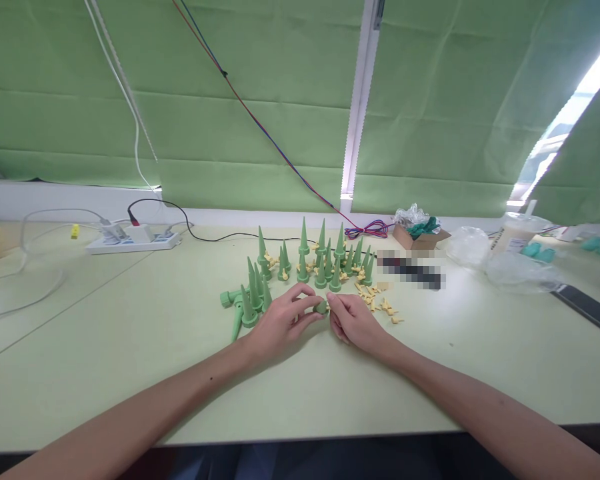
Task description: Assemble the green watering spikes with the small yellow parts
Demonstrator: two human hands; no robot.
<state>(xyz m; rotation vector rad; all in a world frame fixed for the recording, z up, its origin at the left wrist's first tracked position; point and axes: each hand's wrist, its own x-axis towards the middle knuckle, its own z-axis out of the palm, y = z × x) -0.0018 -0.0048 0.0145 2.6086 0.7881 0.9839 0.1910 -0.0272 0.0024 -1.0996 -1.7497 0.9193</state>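
Between the thumb and fingers of my left hand [285, 317] is a green cone [321, 307], lying sideways with its round base end showing. My right hand [355, 320] is closed in a pinch right beside that end. A speck of yellow shows at its fingertips, but what they hold is mostly hidden. Behind both hands stand several upright green cones [303, 267] with round bases, some with small yellow pieces on them. Loose small yellow plastic pieces [387, 308] lie scattered just beyond my right hand. Left of my left hand, more green cones [249, 310] stand close together, some lying over.
A white power strip [134, 241] with plugs and cables sits at the back left. Toward the right are a small cardboard box [417, 239], crumpled plastic bags [470, 245], a drink cup [513, 233] and a dark phone [587, 307]. A black cable runs behind the cones.
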